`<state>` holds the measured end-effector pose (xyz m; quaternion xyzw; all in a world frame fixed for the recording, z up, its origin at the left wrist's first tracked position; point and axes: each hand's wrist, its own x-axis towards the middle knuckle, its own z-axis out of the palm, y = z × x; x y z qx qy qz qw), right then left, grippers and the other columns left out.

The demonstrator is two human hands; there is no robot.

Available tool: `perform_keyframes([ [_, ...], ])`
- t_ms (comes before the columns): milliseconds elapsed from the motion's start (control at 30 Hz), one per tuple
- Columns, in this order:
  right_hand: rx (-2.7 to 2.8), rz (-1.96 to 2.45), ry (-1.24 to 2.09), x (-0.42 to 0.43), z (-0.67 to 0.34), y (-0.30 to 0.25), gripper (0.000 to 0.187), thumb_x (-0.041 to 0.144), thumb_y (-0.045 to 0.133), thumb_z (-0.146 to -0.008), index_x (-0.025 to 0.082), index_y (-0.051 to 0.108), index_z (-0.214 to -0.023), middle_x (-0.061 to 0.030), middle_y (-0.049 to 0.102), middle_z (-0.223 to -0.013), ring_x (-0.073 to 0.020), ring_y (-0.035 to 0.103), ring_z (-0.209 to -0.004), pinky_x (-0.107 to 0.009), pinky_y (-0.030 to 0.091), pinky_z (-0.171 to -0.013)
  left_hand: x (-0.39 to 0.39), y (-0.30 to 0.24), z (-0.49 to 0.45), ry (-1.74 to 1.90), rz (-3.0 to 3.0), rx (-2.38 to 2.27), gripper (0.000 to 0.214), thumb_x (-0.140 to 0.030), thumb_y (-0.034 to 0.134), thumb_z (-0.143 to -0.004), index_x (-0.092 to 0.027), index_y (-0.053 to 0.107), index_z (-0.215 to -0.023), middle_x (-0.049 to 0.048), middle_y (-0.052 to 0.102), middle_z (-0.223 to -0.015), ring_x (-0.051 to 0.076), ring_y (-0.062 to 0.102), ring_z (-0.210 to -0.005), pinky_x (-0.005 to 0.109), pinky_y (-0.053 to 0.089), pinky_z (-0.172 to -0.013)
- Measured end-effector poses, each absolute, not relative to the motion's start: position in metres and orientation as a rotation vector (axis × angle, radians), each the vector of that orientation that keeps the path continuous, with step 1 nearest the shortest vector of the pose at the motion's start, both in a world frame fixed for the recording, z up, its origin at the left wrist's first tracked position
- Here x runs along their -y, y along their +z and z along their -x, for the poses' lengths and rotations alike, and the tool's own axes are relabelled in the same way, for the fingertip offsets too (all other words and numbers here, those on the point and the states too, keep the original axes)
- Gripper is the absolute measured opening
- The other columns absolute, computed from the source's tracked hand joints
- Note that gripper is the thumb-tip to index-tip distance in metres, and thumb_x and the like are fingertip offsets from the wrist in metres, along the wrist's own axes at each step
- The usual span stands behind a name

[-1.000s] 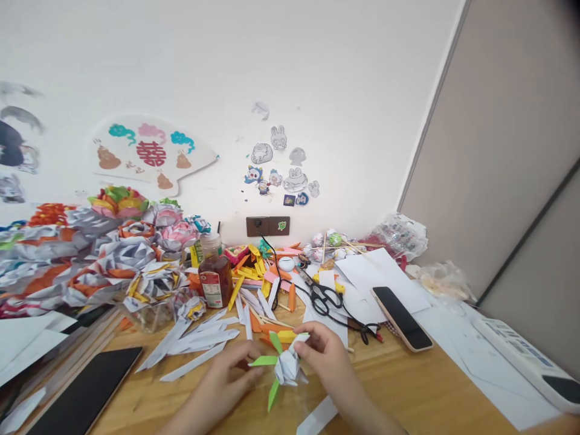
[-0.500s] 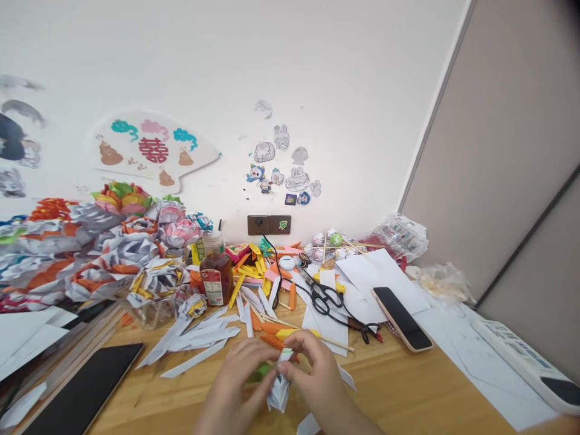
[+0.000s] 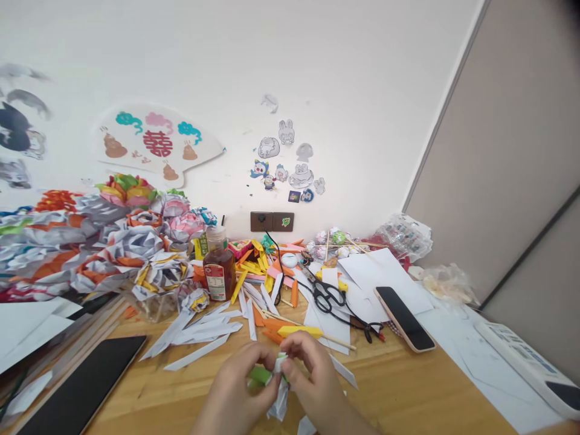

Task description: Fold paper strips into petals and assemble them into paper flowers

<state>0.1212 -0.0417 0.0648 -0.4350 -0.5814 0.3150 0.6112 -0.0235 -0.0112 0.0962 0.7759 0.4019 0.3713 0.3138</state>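
Between both hands, low in the middle of the head view, is a small piece of folded white paper (image 3: pixel 280 403) with a bit of green at its top. My left hand (image 3: pixel 244 383) pinches it from the left, and a green paper strip (image 3: pixel 260 375) shows between thumb and finger. From the right, my right hand (image 3: pixel 310 377) grips its upper end with thumb and fingertips. The fingers cover much of the folded paper. Just beyond the hands lie a yellow folded paper strip (image 3: pixel 299 331) and an orange one (image 3: pixel 272 336).
Black scissors (image 3: pixel 327 296) and a phone (image 3: pixel 405 318) lie to the right. Left of centre stand a bottle (image 3: pixel 219 275) and white paper strips (image 3: pixel 203 335). Paper flowers (image 3: pixel 136 244) are heaped at the left, behind a dark tablet (image 3: pixel 86 386).
The folded paper has tilted and sits slightly lower in my hands. More of the green strip shows beside my left fingers. The whole view has shifted a little.
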Motion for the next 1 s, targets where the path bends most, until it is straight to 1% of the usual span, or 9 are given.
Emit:
perform_keyframes([
  [67,1.332,1.028,0.713,0.042,-0.121,0.065,0.013,0.026,0.059,-0.077,0.02,0.061,-0.088,-0.0035,0.063,-0.082,-0.0184,0.059,-0.078,-0.029,0.046,-0.071,0.011,0.096,0.024,1.031,-2.017,-1.066,0.005,-0.022,0.058,-0.068,-0.021,0.059,-0.063,0.0012,0.066,-0.062,0.019,0.062,-0.058,0.026,0.048,-0.056],
  [200,1.322,1.082,0.742,0.04,-0.12,0.063,0.013,0.019,0.059,-0.069,0.02,0.062,-0.082,-0.0023,0.062,-0.078,-0.0188,0.058,-0.074,-0.029,0.045,-0.068,0.01,0.095,0.024,1.096,-1.953,-1.077,0.004,-0.021,0.061,-0.066,-0.022,0.058,-0.063,-0.0013,0.065,-0.06,0.018,0.061,-0.055,0.024,0.047,-0.053],
  [333,1.27,1.111,0.807,0.038,-0.122,0.062,0.014,0.017,0.061,-0.065,0.02,0.06,-0.08,-0.0019,0.062,-0.074,-0.0197,0.057,-0.072,-0.031,0.045,-0.068,0.009,0.089,0.023,1.11,-1.926,-1.043,0.005,-0.022,0.061,-0.068,-0.023,0.057,-0.066,-0.0021,0.064,-0.061,0.017,0.061,-0.055,0.024,0.047,-0.053],
  [533,1.25,1.128,0.845,0.039,-0.126,0.062,0.011,0.017,0.066,-0.066,0.019,0.063,-0.076,-0.0029,0.063,-0.075,-0.0216,0.058,-0.074,-0.032,0.045,-0.071,0.007,0.086,0.024,1.099,-1.951,-0.972,0.005,-0.021,0.062,-0.072,-0.023,0.058,-0.069,-0.0011,0.065,-0.064,0.017,0.061,-0.057,0.023,0.048,-0.055],
  [633,1.212,1.145,0.844,0.038,-0.127,0.061,0.012,0.016,0.067,-0.065,0.019,0.063,-0.076,-0.0028,0.064,-0.075,-0.0221,0.058,-0.076,-0.032,0.045,-0.071,0.006,0.087,0.026,1.128,-2.03,-0.905,0.005,-0.021,0.061,-0.077,-0.023,0.059,-0.073,0.0008,0.066,-0.071,0.018,0.063,-0.063,0.023,0.049,-0.059],
  [733,1.22,1.153,0.831,0.038,-0.127,0.061,0.011,0.016,0.068,-0.065,0.019,0.063,-0.075,-0.0025,0.064,-0.074,-0.0224,0.059,-0.076,-0.032,0.045,-0.072,0.005,0.088,0.028,1.198,-2.111,-0.813,0.006,-0.02,0.062,-0.08,-0.023,0.061,-0.075,0.0031,0.066,-0.08,0.02,0.064,-0.076,0.025,0.051,-0.068],
  [800,1.239,1.137,0.808,0.038,-0.128,0.062,0.01,0.016,0.068,-0.066,0.019,0.064,-0.075,-0.0023,0.064,-0.074,-0.0221,0.06,-0.076,-0.032,0.045,-0.072,0.005,0.089,0.03,1.215,-2.144,-0.776,0.006,-0.02,0.062,-0.081,-0.024,0.061,-0.077,0.003,0.065,-0.081,0.02,0.063,-0.077,0.025,0.05,-0.069],
  [867,1.265,1.128,0.745,0.039,-0.128,0.062,0.011,0.017,0.068,-0.067,0.02,0.064,-0.076,-0.0019,0.065,-0.075,-0.0213,0.06,-0.075,-0.031,0.046,-0.071,0.006,0.089,0.031,1.216,-2.168,-0.751,0.006,-0.019,0.062,-0.082,-0.024,0.062,-0.079,0.0019,0.065,-0.077,0.019,0.062,-0.073,0.024,0.05,-0.066],
  [1000,1.379,1.103,0.501,0.042,-0.128,0.062,0.01,0.014,0.065,-0.072,0.022,0.064,-0.078,-0.0005,0.065,-0.076,-0.0186,0.06,-0.072,-0.027,0.046,-0.068,0.006,0.087,0.032,1.204,-2.224,-0.673,0.01,-0.016,0.059,-0.085,-0.026,0.061,-0.084,0.0009,0.065,-0.078,0.017,0.063,-0.073,0.021,0.049,-0.067],
])
